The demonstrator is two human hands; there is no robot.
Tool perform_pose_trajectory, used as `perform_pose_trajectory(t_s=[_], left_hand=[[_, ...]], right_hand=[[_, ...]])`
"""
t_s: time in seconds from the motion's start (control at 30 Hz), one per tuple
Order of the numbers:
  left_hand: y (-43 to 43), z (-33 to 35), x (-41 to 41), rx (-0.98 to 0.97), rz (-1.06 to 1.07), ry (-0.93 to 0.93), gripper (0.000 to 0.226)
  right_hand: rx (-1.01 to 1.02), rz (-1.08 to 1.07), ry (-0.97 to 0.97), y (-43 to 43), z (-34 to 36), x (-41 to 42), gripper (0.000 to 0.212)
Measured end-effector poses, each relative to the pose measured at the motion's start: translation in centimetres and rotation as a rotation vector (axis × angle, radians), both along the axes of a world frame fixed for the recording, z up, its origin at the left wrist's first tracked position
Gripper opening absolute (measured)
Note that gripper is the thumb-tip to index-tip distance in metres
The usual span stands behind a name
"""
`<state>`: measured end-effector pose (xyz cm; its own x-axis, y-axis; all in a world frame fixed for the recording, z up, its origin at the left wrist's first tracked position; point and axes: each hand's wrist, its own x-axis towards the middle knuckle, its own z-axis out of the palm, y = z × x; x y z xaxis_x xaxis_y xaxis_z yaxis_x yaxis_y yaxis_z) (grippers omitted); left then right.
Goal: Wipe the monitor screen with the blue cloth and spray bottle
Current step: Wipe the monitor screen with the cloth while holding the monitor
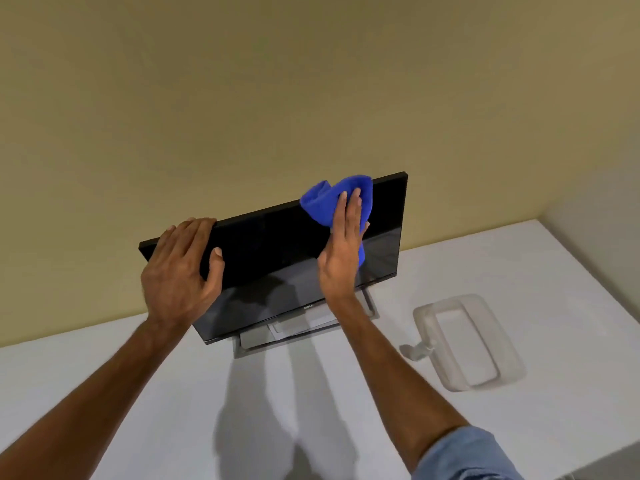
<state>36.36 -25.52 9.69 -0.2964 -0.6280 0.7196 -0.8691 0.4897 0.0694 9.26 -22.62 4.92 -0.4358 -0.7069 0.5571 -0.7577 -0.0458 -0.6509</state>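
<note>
A black monitor (277, 258) stands on a silver stand on the white table (138, 393), its dark screen facing me. My left hand (180, 268) grips the monitor's top left edge, fingers over the back and thumb on the front. My right hand (341, 247) lies flat with fingers stretched out, pressing the bunched blue cloth (327, 199) against the upper right part of the screen. A translucent spray bottle (464, 341) lies on its side on the table to the right of the monitor, its nozzle pointing left.
A beige wall (311, 98) rises right behind the monitor. The table's right edge runs past the bottle, and a grey wall (602, 244) stands at the far right. Shadows of my arms fall on the table in front of the stand.
</note>
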Motion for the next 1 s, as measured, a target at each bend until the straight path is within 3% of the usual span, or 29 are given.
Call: perform_pose_trajectory(t_s=[0.07, 0.17, 0.37, 0.5, 0.63, 0.73, 0.87, 1.0], left_hand=[[-0.2, 0.1, 0.2, -0.003, -0.011, -0.009, 0.046], [-0.1, 0.0, 0.3, -0.002, -0.023, -0.007, 0.047], [0.0, -0.2, 0.2, -0.007, -0.040, 0.003, 0.049], [-0.3, -0.2, 0.4, -0.002, -0.043, -0.006, 0.049], [-0.3, -0.6, 0.6, -0.020, -0.054, -0.009, 0.049], [-0.4, -0.8, 0.6, -0.021, -0.057, -0.003, 0.049], [-0.4, -1.0, 0.7, -0.012, -0.060, 0.000, 0.049], [-0.3, -0.9, 0.8, 0.000, -0.063, 0.011, 0.050]], right_hand=[[-0.118, -0.110, -0.179, -2.0, 1.7, 1.9, 0.082], [-0.118, -0.229, -0.227, -3.0, 1.9, 4.4, 0.066], [-0.074, -0.263, -0.308, -1.7, -0.3, 6.5, 0.066], [-0.174, -0.136, -0.725, 1.4, -2.7, 8.5, 0.071], [-0.045, -0.324, -1.146, 3.1, -5.1, 9.3, 0.054], [-0.003, -0.418, -1.039, 3.1, -6.2, 9.0, 0.072], [-0.073, -0.398, -1.020, 1.2, -3.6, 8.6, 0.075], [-0.139, -0.360, -0.768, -1.3, 1.0, 7.9, 0.071]])
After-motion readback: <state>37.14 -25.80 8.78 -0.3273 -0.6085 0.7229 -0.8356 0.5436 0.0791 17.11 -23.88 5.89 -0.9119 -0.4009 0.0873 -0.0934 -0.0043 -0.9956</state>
